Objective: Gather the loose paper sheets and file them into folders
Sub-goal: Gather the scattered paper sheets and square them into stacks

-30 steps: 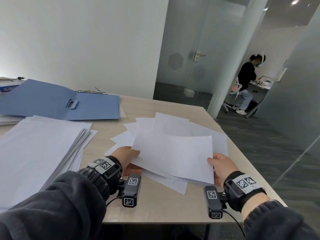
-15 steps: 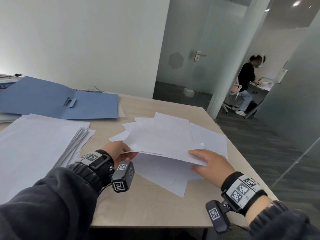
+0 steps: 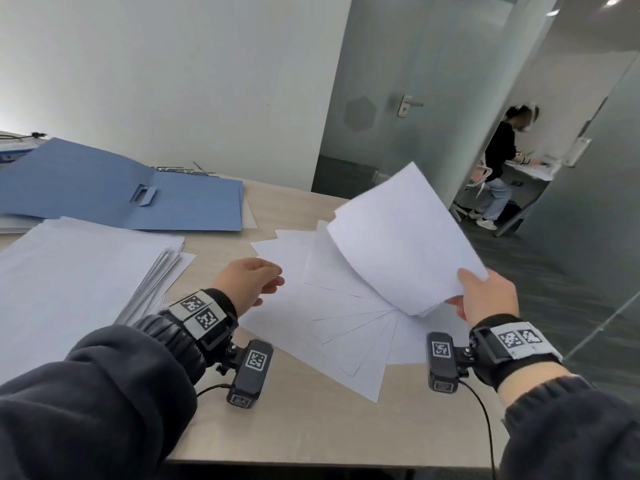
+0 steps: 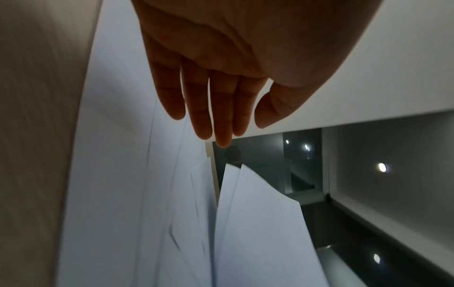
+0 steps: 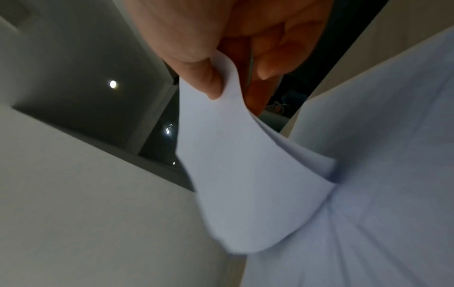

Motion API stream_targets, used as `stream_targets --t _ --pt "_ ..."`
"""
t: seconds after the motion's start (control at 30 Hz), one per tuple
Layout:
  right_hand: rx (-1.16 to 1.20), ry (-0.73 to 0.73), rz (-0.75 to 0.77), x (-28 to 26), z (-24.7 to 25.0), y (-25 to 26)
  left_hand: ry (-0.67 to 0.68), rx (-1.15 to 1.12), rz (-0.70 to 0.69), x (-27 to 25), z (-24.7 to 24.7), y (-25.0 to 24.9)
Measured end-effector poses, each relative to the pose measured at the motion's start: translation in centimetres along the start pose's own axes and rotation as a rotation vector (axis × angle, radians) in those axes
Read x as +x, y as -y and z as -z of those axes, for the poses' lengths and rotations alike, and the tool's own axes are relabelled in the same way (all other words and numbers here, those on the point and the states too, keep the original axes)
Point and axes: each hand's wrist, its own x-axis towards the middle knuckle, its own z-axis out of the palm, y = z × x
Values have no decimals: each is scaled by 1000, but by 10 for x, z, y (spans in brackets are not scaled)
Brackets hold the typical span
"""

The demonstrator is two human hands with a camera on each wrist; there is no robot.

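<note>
Table: one blue folder; right hand pinches lifted sheets.

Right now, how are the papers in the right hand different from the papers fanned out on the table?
The held papers are lifted and curved; the fanned papers lie flat on the table. The held papers are bunched together, pinched by the right hand; the fanned papers are spread apart and no hand holds them. Both are plain white.

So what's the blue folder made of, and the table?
The blue folder looks like thin matte card: it lies flat and dull, with a tab slot cut into it. The table looks like pale wood-grain laminate, smooth with faint streaks; whether it is real wood cannot be told.
</note>
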Motion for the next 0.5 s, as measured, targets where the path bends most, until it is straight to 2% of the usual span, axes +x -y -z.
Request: stream_targets --t 0.1,0.17,0.3,0.4,0.5 --pt "-14 -13 104 5 -13 16 39 -38 49 7 -2 6" --pt "-104 -21 274 5 -22 26 44 -180 124 11 -3 11" --pt "-322 28 559 -7 -42 41 11 -259 104 13 -4 21" --pt "-684 234 761 -11 -65 43 11 -269 80 14 -3 25" --pt "-950 538 688 -6 -90 35 14 -308 67 14 -1 28"
